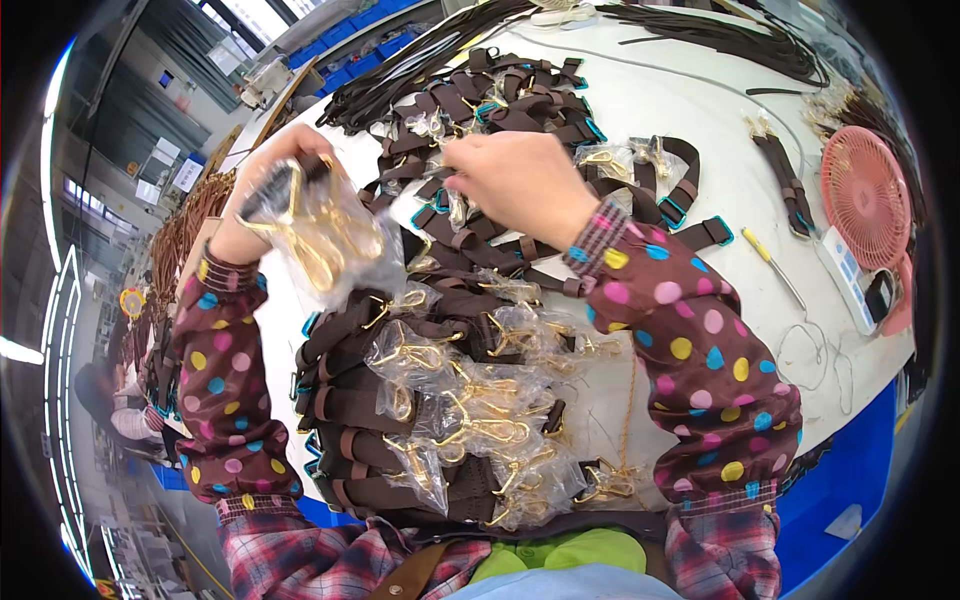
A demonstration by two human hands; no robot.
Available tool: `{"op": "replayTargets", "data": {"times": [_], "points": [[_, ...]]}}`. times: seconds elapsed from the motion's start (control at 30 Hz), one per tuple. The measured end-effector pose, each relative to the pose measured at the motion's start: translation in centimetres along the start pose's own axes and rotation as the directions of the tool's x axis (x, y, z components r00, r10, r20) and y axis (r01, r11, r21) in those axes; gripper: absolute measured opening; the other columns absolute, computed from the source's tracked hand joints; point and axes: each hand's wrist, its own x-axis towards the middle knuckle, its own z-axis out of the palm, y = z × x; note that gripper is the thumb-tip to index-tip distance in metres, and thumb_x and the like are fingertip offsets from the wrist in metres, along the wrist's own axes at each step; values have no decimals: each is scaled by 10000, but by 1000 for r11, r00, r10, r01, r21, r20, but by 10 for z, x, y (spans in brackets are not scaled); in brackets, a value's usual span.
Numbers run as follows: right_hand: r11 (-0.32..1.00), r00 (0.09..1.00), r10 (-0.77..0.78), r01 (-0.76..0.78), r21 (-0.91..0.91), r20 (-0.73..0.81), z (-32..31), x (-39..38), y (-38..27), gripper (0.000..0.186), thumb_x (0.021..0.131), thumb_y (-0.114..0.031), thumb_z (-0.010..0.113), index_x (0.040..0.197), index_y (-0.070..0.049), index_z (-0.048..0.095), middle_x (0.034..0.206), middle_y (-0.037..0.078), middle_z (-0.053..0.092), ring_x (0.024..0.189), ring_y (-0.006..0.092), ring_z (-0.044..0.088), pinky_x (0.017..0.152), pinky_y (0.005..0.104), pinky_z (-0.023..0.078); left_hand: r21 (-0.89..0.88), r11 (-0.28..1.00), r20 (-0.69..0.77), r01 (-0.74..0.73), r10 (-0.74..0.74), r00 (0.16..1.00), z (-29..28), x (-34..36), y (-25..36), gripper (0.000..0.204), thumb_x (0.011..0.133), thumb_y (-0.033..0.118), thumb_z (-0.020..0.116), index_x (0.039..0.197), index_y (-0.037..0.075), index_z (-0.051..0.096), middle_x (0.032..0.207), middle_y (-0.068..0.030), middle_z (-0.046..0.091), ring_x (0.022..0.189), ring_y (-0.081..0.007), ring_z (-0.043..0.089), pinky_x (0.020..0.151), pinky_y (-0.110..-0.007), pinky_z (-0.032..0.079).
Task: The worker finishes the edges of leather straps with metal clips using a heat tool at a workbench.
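My left hand [262, 170] is closed round a bunch of dark brown straps, whose gold snap hooks [318, 262] hang down in clear plastic. The bunch is lifted above the table and somewhat blurred. Over the strap pile [520, 100], my right hand [525, 185] has its fingers pinched together, and what they hold is hidden. Nearest me lies a layered stack of brown straps [360, 400] with teal-edged buckles on the left. Several plastic-wrapped gold hooks [480, 425] cover its right end.
On the white table [720, 290] lie a yellow-handled screwdriver [772, 265], a loose thread and a small strap bundle [785, 180]. A pink fan [866, 195] stands at the right. Long dark strips [730, 40] lie at the back. A blue bin [850, 480] sits below the right edge.
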Motion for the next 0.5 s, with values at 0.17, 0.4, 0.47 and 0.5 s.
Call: {"op": "replayTargets", "data": {"times": [0.17,0.4,0.47,0.5], "points": [[994,994,107,-107,-3,-19,-21,-26,23,235,836,-297,648,874,-76,579,829,85,647,753,297,649,620,405,509,717,689,-293,107,158,943,-47,-36,28,430,778,-21,676,1190,-6,555,1062,-74,657,984,-148,599,888,-283,455],[955,955,298,-298,8,6,-57,-64,41,272,832,-310,671,938,-73,591,747,62,633,673,290,630,554,375,464,803,572,-87,166,-163,983,45,-57,29,540,705,100,746,1195,6,538,875,-146,610,835,-314,601,803,-400,477],[943,942,331,-333,22,61,-56,-75,42,276,829,-310,677,943,-73,592,726,58,627,664,281,627,550,370,460,803,596,248,27,-376,893,84,-49,24,522,722,183,757,1155,17,517,1026,-160,539,944,-342,550,848,-405,440],[948,949,313,-315,49,45,-54,-79,42,283,826,-309,684,950,-72,594,720,58,621,663,271,627,549,362,458,709,704,304,42,-359,883,77,-47,25,555,753,215,748,1201,10,493,1098,-159,532,1017,-328,542,896,-388,428]]}}
